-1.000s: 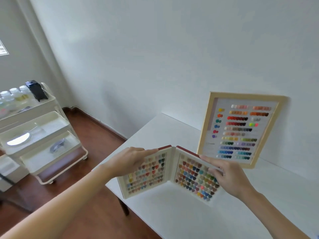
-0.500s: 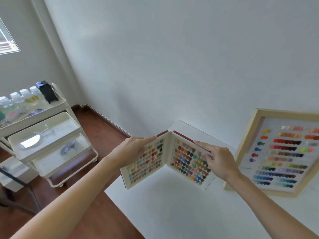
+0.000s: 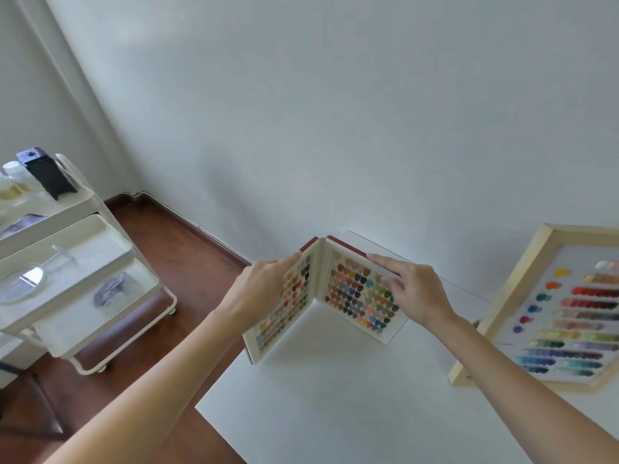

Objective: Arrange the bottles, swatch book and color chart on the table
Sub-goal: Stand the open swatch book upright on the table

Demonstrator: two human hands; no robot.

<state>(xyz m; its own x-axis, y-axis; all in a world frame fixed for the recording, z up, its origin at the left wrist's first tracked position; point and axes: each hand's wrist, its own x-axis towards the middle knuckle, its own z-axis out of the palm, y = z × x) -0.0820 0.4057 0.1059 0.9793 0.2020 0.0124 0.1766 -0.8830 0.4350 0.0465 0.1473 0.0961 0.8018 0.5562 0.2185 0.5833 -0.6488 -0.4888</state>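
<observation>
White cart (image 3: 100, 236), bottles (image 3: 13, 182) inside

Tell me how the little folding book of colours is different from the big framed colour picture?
The red-covered swatch book stands open in a V on the white table, held by both hands; the wooden-framed colour chart leans untouched against the wall. The book's swatches are small chips in a grid, while the chart's are long striped rows beside a column of dots. Both show many colours.

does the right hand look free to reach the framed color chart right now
Probably not yet: the right hand is gripping the swatch book's right cover, helping stand it up. The color chart leans against the wall just beside it, with nothing between.
</observation>
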